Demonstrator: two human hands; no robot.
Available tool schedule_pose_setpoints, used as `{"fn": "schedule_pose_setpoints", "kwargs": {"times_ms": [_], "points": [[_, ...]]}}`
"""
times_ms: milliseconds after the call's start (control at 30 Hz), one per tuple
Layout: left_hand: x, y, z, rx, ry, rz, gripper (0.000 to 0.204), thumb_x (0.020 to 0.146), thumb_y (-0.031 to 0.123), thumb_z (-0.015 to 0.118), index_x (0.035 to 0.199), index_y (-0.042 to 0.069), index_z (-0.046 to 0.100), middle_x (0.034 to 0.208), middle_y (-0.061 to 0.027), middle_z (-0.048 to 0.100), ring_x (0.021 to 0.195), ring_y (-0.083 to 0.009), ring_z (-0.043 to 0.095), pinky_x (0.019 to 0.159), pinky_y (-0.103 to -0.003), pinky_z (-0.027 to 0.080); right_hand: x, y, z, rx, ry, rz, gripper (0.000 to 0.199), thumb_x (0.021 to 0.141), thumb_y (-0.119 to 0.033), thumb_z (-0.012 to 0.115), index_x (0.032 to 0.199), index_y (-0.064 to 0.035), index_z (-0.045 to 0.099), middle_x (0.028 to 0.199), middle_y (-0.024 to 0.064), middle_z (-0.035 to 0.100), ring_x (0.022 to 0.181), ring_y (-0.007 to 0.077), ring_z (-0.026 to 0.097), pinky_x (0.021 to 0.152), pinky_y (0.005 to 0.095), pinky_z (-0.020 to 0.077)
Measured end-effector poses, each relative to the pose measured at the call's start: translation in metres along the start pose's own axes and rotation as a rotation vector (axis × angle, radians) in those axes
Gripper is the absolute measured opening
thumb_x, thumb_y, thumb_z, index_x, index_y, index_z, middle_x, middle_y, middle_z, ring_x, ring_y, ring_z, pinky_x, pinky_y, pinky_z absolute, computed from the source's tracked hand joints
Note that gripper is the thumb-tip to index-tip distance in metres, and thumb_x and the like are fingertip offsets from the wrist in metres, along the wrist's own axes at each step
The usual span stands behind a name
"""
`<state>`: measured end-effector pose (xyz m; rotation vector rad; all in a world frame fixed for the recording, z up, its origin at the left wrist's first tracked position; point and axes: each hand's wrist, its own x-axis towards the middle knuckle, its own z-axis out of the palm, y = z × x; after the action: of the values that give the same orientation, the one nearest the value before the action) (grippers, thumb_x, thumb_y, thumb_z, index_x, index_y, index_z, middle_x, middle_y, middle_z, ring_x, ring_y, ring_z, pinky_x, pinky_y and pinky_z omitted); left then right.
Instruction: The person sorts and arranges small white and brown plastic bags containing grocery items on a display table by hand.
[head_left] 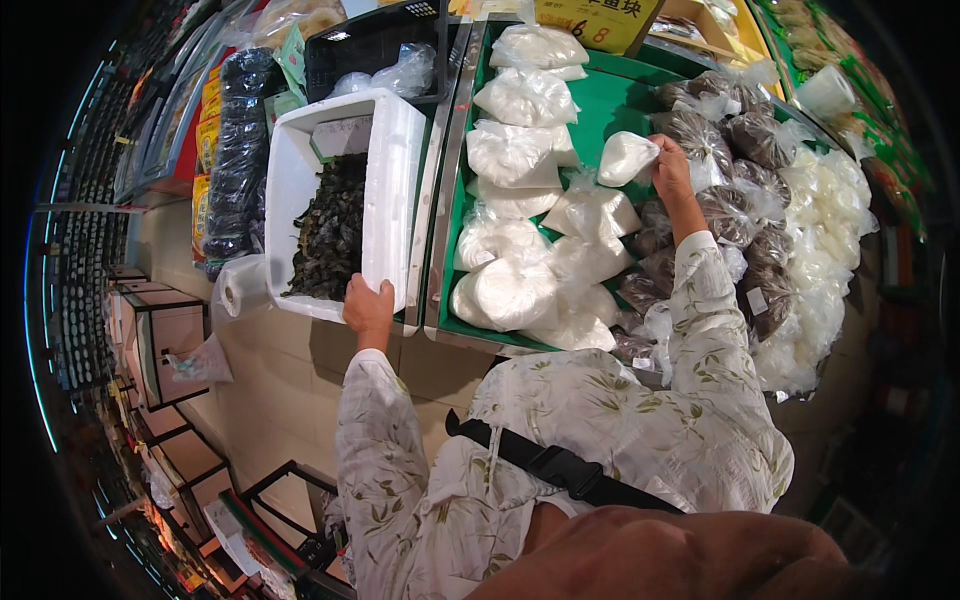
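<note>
My right hand [676, 180] pinches the twisted neck of a small clear bag of white powder [626, 160], held tilted over the green-lined display bin [625, 100]. More bags of white powder [515, 293] lie piled in the bin's left half. Bags of dark brown contents [700, 140] sit just right of my right hand. My left hand [369, 315] grips the near rim of a white foam box [394, 200], thumb and fingers over its edge. Dark, leafy, seaweed-like pieces [335, 225] lie inside that box, with a label card at its far end.
Clear bags of pale contents [815, 270] line the bin's right side. A black crate [375, 45] stands behind the foam box. Dark wrapped packs [240, 140] and a plastic bag roll [243, 287] are to its left. A yellow price sign [598, 22] stands at the back.
</note>
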<state>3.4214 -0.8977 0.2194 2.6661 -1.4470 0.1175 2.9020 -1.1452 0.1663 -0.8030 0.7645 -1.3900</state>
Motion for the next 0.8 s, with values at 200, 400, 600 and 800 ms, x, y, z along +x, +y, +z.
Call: {"fn": "schedule_pose_setpoints", "kwargs": {"times_ms": [200,400,600,800], "points": [[-0.001,-0.001,-0.002,-0.026,-0.014,0.003,0.039,0.072,0.035,0.066,0.093,0.004,0.053,0.097,-0.0157,0.062,0.086,-0.0375,0.062,0.07,-0.05,0.05,-0.011,-0.037,0.055,0.598,-0.327,-0.06,0.015,0.083,-0.004,0.057,0.072,-0.0075,0.048,0.082,0.0053,0.051,0.083,0.0212,0.047,0.08,0.0343,0.0445],[0.0,0.002,-0.004,-0.015,-0.024,-0.007,0.039,0.072,0.034,0.066,0.093,0.004,0.053,0.097,-0.0162,0.062,0.087,-0.0378,0.062,0.071,-0.05,0.05,-0.022,-0.043,0.086,0.79,-0.391,-0.064,0.016,0.084,-0.009,0.057,0.072,-0.0075,0.047,0.082,0.0052,0.05,0.083,0.0218,0.046,0.079,0.0342,0.044],[-0.001,-0.001,-0.002,-0.033,0.004,0.013,0.039,0.073,0.034,0.065,0.093,0.004,0.053,0.096,-0.0165,0.062,0.087,-0.0382,0.062,0.071,-0.05,0.05,-0.005,-0.036,0.071,0.025,0.028,0.13,0.017,0.071,0.009,0.043,0.067,-0.0044,0.052,0.067,0.0062,0.055,0.058,0.0197,0.051,0.054,0.0324,0.0444],[-0.002,0.006,-0.003,-0.031,-0.009,0.02,0.039,0.074,0.035,0.065,0.094,0.003,0.053,0.096,-0.017,0.062,0.087,-0.0389,0.061,0.071,-0.05,0.049,-0.007,0.038,0.03,-1.487,-0.273,0.094,0.018,0.074,-0.008,0.05,0.069,0.0052,0.06,0.072,0.0242,0.06,0.067,0.0368,0.06,0.061,0.0428,0.0461]]}}
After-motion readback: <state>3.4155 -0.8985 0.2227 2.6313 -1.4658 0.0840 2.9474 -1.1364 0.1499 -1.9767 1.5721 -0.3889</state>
